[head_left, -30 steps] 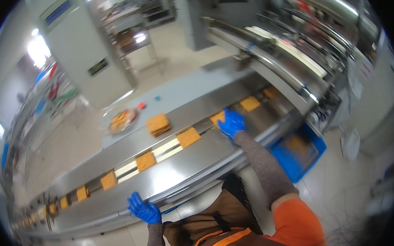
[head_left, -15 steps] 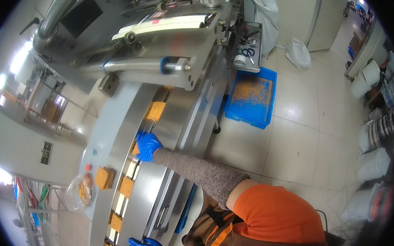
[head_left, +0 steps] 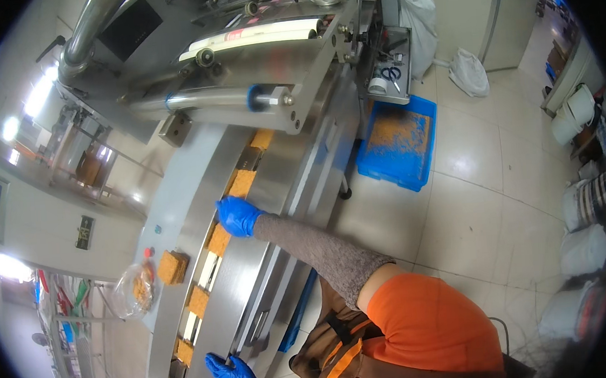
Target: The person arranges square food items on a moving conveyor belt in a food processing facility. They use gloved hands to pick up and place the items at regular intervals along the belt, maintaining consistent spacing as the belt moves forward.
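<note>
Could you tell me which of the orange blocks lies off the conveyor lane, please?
The orange block on the flat steel surface beside the plastic bag; the others sit in line in the conveyor lane.

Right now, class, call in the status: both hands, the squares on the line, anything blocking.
Right hand flat on an orange square on the conveyor. Left hand open at conveyor's near edge. Nothing blocking the squares.
</note>
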Available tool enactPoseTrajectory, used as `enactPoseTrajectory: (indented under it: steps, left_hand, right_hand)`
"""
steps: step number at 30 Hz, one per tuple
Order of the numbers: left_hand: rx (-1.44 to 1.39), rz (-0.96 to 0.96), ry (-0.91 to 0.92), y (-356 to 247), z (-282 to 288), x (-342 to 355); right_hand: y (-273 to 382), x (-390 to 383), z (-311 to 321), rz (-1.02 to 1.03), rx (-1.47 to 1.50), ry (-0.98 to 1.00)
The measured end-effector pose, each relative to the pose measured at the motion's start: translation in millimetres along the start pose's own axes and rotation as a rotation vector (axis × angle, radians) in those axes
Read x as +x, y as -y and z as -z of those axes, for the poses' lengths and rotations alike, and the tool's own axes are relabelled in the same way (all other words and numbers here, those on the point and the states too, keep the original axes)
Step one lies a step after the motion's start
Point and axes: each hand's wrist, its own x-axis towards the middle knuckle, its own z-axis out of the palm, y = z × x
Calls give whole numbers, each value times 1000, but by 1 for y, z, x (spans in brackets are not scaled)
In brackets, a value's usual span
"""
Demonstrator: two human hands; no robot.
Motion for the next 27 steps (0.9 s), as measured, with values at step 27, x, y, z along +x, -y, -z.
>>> enactPoseTrajectory:
  steps: [27]
  left_hand:
    - [270,565,188,39,37,56]
  right_hand:
    - [55,-19,29,-220,263,-122]
